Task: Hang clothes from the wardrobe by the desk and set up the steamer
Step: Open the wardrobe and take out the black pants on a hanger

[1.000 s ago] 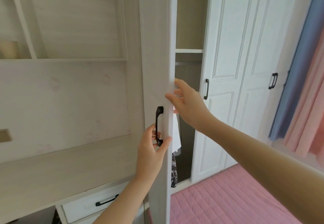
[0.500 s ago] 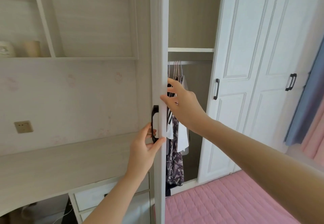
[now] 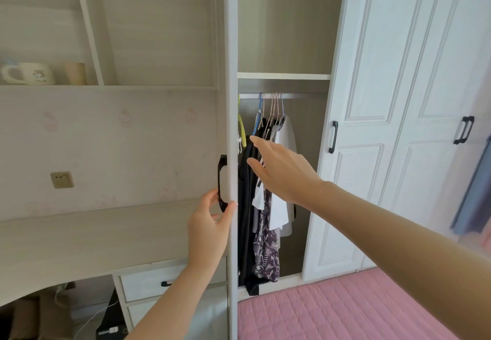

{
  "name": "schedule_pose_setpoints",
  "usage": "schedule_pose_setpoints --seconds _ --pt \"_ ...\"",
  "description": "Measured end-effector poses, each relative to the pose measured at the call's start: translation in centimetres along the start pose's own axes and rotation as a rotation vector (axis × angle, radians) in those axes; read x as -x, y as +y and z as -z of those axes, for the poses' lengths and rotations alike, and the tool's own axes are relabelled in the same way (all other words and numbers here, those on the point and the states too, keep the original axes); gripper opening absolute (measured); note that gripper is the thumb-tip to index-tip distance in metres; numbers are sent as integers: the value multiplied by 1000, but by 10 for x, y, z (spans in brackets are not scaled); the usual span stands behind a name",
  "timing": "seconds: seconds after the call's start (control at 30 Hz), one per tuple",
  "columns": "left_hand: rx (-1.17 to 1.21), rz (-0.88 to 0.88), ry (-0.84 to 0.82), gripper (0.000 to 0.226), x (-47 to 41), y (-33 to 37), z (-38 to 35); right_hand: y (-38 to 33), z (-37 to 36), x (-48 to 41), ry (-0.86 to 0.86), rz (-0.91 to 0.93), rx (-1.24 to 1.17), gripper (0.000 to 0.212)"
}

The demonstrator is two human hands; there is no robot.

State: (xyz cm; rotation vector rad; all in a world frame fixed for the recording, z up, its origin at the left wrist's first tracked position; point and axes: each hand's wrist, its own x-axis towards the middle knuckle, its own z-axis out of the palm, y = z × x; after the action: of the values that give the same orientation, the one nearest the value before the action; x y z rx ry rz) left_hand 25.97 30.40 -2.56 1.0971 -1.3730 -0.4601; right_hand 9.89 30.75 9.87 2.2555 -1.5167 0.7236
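Beside the desk (image 3: 79, 233), your left hand (image 3: 210, 222) pinches the door (image 3: 230, 73); right hand (image 3: 284, 172) spread. Release, and it may strike your arm (image 3: 385, 222).

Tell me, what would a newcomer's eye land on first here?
Two bare arms reach in. The left hand grips the wardrobe door, seen edge-on at centre, by its black handle, while the right hand stretches open-fingered toward the hanging clothes just inside. Those clothes, dark, white and patterned, crowd the left end of the rail, and a pink quilt fills the bottom right corner.
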Motion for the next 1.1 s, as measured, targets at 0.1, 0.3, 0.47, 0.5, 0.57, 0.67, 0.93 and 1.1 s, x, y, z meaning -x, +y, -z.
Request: schedule_pose_setpoints --seconds 0.1,0.3,0.47,0.5,0.57,0.67,0.93,1.1 --pt "-88 -100 134 34 11 7 -7 22 6 12 -30 -22 8 50" --pt "-333 -380 140 24 29 23 -38 68 9 35 -87 -60 24 47" --pt "-454 -559 4 27 18 44 -74 102 3 43 -108 -76 45 46" --pt "-476 -569 -11 26 13 49 -82 109 1 42 -113 -83 50 45" --pt "-515 -560 -23 26 1 57 -100 123 -5 38 -126 -92 56 43" --pt "-596 -546 -63 30 -23 64 -123 141 -15 29 -145 -114 43 40" --pt "-817 -413 -204 34 -125 27 -181 197 -54 -27 -147 -116 57 31" --pt "-903 -368 -190 28 -194 4 -215 230 -92 -84 -145 -89 72 39"
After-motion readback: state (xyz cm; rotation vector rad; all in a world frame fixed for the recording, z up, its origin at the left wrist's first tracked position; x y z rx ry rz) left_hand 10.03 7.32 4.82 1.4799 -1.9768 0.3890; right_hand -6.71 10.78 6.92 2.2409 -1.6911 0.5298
